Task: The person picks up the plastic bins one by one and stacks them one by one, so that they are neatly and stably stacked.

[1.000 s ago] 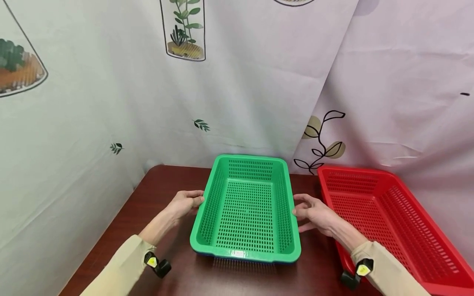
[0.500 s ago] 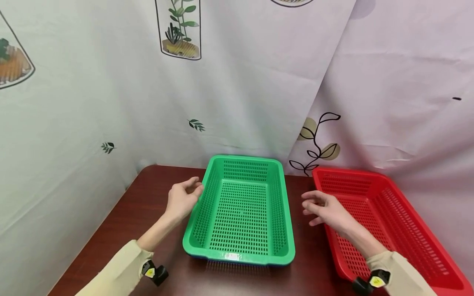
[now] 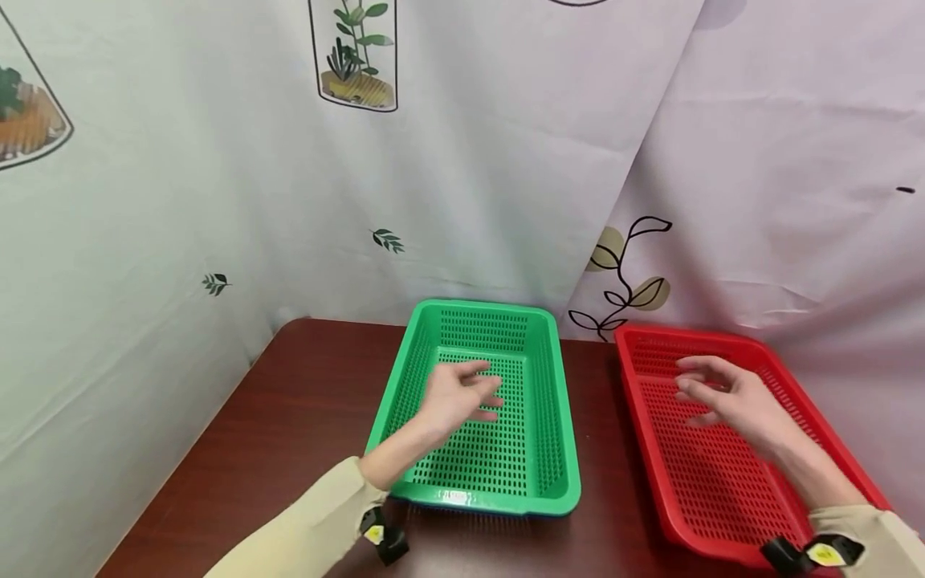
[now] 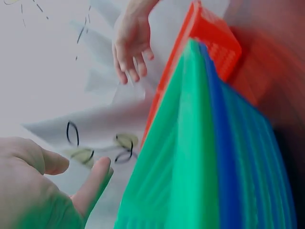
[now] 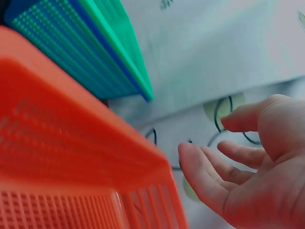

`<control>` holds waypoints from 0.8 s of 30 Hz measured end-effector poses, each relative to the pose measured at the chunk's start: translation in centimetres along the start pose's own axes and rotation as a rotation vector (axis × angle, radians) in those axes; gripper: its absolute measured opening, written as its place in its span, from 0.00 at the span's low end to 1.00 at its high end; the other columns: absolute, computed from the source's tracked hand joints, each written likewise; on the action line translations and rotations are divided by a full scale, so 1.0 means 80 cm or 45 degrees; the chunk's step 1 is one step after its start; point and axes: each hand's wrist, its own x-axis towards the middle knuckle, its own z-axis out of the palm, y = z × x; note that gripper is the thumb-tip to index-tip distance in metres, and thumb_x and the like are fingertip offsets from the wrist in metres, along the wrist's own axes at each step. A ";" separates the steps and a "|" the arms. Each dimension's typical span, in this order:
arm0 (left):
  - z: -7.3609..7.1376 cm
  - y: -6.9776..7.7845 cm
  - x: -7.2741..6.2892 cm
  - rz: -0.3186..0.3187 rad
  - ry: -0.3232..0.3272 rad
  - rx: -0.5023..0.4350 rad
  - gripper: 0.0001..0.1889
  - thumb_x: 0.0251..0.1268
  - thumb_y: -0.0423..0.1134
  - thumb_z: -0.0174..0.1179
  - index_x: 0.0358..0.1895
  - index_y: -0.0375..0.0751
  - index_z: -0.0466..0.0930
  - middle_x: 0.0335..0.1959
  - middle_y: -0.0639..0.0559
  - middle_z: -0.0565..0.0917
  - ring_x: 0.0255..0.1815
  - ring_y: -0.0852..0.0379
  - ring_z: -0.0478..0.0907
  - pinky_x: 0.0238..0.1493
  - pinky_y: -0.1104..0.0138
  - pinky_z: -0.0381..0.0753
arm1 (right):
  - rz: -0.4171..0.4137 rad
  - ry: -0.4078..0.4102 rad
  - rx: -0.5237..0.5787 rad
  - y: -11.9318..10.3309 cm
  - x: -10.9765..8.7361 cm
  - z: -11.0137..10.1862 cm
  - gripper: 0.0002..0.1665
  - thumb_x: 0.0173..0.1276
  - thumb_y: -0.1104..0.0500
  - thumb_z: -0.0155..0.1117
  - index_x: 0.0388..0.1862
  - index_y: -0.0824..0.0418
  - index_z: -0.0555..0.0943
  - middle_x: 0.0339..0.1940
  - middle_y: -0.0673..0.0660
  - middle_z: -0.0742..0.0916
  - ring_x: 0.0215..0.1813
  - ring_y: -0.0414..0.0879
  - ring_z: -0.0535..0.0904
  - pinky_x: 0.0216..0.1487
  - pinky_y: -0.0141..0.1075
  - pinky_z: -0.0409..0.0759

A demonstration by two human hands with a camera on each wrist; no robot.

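In the head view a green basket (image 3: 538, 425) stands mid-table, with slotted walls and nothing in it. The left wrist view shows a blue basket (image 4: 228, 157) nested beneath the green one. My left hand (image 3: 460, 399) hovers over the green basket with loosely bent fingers and holds nothing. To the right stands a red basket (image 3: 711, 457), also with nothing visible in it. My right hand (image 3: 740, 401) is above the red basket, fingers relaxed and apart from its rim in the right wrist view.
The dark brown table (image 3: 289, 425) shows to the left of the baskets and between them. A white printed cloth (image 3: 491, 160) hangs behind the table and along its left side. Each wrist carries a small black camera (image 3: 390, 544).
Both hands have left the sides of the green basket and moved right, the left over the green basket, the right over the red one. The baskets stay about where they were.
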 end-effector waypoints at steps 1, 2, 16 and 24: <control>0.008 0.001 0.002 -0.022 -0.018 -0.037 0.26 0.70 0.29 0.62 0.68 0.25 0.69 0.50 0.33 0.84 0.37 0.44 0.87 0.36 0.60 0.87 | 0.015 -0.003 0.001 0.002 -0.001 -0.007 0.17 0.75 0.66 0.59 0.53 0.45 0.79 0.41 0.42 0.85 0.41 0.37 0.85 0.31 0.43 0.87; 0.016 0.002 0.004 -0.044 -0.031 -0.066 0.26 0.69 0.29 0.62 0.68 0.25 0.69 0.50 0.33 0.84 0.38 0.44 0.87 0.36 0.60 0.87 | 0.032 -0.009 0.005 0.003 -0.003 -0.013 0.18 0.75 0.66 0.59 0.53 0.43 0.78 0.41 0.42 0.85 0.41 0.37 0.85 0.31 0.44 0.87; 0.107 0.004 0.014 -0.191 -0.136 -0.096 0.26 0.66 0.29 0.66 0.65 0.25 0.72 0.40 0.44 0.87 0.33 0.46 0.88 0.31 0.59 0.87 | 0.287 0.087 -0.126 0.032 -0.034 -0.074 0.14 0.74 0.57 0.64 0.53 0.42 0.75 0.38 0.38 0.84 0.37 0.35 0.85 0.32 0.48 0.87; 0.136 0.003 0.018 -0.233 -0.099 -0.087 0.21 0.64 0.27 0.66 0.60 0.27 0.76 0.36 0.43 0.87 0.32 0.44 0.88 0.28 0.59 0.87 | 0.347 0.112 -0.154 0.040 -0.045 -0.088 0.15 0.74 0.56 0.64 0.56 0.43 0.76 0.40 0.44 0.85 0.36 0.37 0.86 0.32 0.48 0.87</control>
